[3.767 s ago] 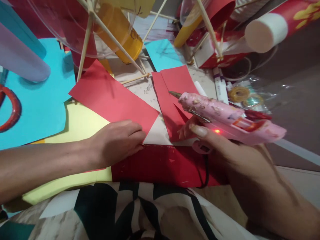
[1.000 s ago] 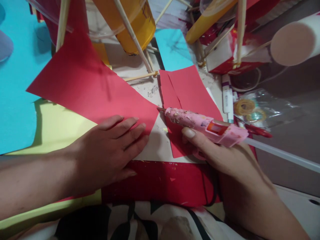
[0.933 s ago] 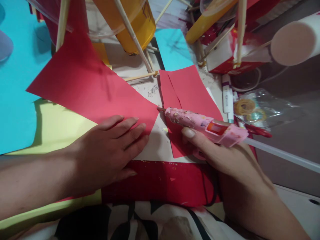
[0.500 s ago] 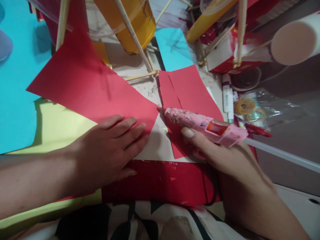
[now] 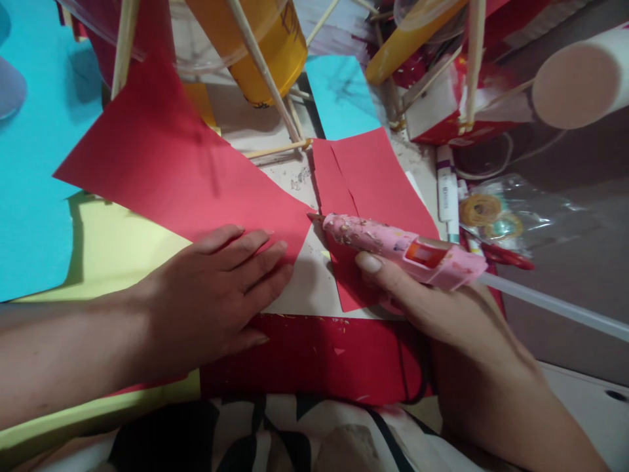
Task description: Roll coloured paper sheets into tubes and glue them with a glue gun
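My left hand [image 5: 230, 282] lies flat with fingers stretched out, pressing on the lower edge of a large red paper piece [image 5: 196, 177]. My right hand [image 5: 422, 295] is wrapped round a pink hot glue gun [image 5: 393, 242], its surface spotted with glue bits. A long clear glue stick [image 5: 555, 305] sticks out of its back end. The gun's nozzle tip is at the right corner of the large red paper; whether it touches cannot be made out. Under the gun lies a second red paper piece [image 5: 378, 177] with a fold or layered edge. The fingers round the handle are mostly hidden.
A frame of wooden sticks [image 5: 265, 72] rises at the back, beside an orange cup [image 5: 270, 65]. Blue paper [image 5: 34, 196] and yellow paper [image 5: 122, 249] lie at left. A marker [image 5: 447, 190], a plastic bag with tape rolls [image 5: 531, 210] and a white cylinder [image 5: 580, 82] are at right.
Almost nothing differs. The glue gun's nozzle has shifted very slightly left; my left hand and the red paper stay in place.
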A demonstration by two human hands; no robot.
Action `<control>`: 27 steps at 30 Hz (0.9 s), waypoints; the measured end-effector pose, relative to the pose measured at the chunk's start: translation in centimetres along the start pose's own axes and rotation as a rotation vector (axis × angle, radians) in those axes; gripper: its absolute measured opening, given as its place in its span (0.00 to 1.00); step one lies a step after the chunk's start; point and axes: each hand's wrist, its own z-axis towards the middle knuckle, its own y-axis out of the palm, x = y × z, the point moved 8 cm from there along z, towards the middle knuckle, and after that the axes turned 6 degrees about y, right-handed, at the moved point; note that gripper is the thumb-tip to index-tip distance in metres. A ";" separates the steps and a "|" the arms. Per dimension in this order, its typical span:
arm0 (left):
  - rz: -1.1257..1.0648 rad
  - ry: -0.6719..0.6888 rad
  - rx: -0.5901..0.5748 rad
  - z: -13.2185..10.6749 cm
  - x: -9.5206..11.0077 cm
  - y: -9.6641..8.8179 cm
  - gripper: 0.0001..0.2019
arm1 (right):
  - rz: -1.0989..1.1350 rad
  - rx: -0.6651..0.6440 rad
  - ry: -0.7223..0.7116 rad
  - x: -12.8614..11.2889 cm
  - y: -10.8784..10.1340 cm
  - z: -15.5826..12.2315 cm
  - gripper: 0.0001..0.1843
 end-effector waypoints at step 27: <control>-0.012 -0.006 0.013 0.0 -0.1 -0.1 0.30 | 0.025 -0.102 0.029 -0.3 0.7 -0.6 0.17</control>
